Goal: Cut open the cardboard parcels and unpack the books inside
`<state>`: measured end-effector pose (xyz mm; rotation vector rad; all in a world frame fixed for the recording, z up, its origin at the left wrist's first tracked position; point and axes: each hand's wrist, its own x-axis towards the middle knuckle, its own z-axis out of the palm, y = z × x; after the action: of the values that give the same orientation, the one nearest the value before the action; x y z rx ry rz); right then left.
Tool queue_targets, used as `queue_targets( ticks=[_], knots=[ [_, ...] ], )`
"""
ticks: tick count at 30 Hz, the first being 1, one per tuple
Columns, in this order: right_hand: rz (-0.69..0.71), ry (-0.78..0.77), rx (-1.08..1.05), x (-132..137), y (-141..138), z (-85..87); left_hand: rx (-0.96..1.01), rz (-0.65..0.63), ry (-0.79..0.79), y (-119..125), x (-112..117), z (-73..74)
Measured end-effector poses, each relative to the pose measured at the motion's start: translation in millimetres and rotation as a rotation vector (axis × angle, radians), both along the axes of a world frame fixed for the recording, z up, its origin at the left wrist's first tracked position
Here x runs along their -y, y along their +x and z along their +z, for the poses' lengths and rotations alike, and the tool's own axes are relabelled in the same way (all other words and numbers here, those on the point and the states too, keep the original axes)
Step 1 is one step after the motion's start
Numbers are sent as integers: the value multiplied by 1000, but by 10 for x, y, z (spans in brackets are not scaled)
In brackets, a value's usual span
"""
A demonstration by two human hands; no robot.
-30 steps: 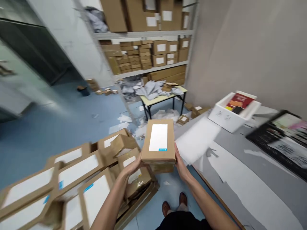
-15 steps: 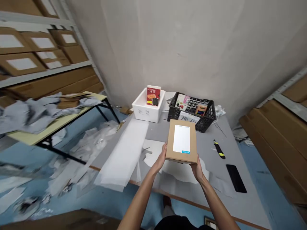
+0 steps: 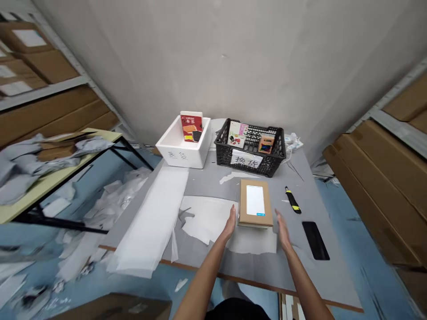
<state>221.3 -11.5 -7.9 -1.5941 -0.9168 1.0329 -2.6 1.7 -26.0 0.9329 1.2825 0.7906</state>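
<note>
Brown cardboard box (image 3: pixel 256 203) with a white label on top lies flat on the grey work table (image 3: pixel 208 186), in front of the person, its near edge over a torn white paper sheet (image 3: pixel 207 218). The left hand (image 3: pixel 228 224) stands open, fingers up, just beside the box's left side, gripping nothing. The right hand (image 3: pixel 283 231), slightly blurred, is also open and empty, near the box's right side but not touching it. Farther along the table sit a white foam box (image 3: pixel 182 155) holding a red book (image 3: pixel 191 126) and a black plastic crate (image 3: pixel 227 153) of printed items. To the right lie a yellow-and-black utility knife (image 3: pixel 292 200) and a black phone (image 3: pixel 315 240).
</note>
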Motion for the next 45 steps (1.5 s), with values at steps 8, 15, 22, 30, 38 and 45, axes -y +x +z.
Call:
queue_targets(
  ticks=[8, 15, 22, 30, 38, 45],
  knots=[
    [401, 428, 117, 7, -1355, 1049, -248, 585, 187, -880, 886, 520],
    [1364, 260, -144, 1145, -3550, 1052, -788, 1258, 217, -1937, 2883, 1176],
    [1900, 279, 23, 3114, -4823, 755, -1151, 1683, -191, -2539, 4840, 1126],
    [2070, 229, 200, 4347, -5430, 469, -1172, 1731, -610, -2898, 6089, 1234],
    [1999, 223, 338, 4644, -5642, 261, -1062, 1659, -620, -3087, 6442, 1124],
    [1681, 171, 520, 3984, -5706, -116, -1230, 1340, -189, -2972, 5376, 856]
  ],
)
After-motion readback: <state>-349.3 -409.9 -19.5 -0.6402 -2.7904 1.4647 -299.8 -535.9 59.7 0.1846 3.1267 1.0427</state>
